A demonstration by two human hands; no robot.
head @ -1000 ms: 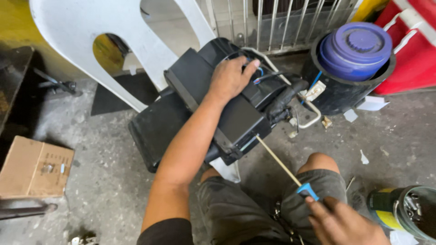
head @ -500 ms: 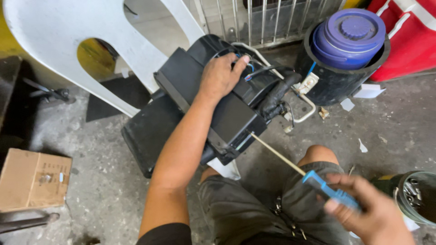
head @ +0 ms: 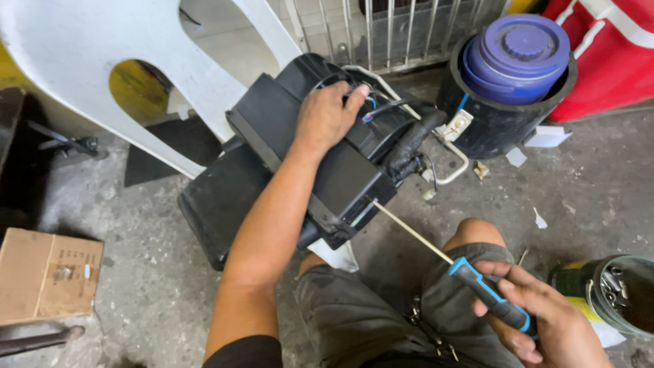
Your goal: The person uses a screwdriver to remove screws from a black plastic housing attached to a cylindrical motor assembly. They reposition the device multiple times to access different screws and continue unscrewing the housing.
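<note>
Two hands are occupied with one black plastic housing (head: 320,163), which is propped on a lower black box (head: 218,201) against the leg of a white plastic chair (head: 102,61), so that its near end is tilted toward the knees. The housing is pressed down from above by the left hand (head: 327,116), palm flat and fingers spread over the wires on top, apparently to stop it from shifting; nothing is enclosed in that grip. A black tub with a blue lidded jar (head: 514,58) is set just beyond the housing, beside a red bag (head: 613,48). A long screwdriver (head: 436,249) is clenched by its blue-and-black handle in the right hand (head: 538,317), and its tip is laid against the housing's lower edge. A tin of small parts (head: 616,293) is kept close to that hand.
</note>
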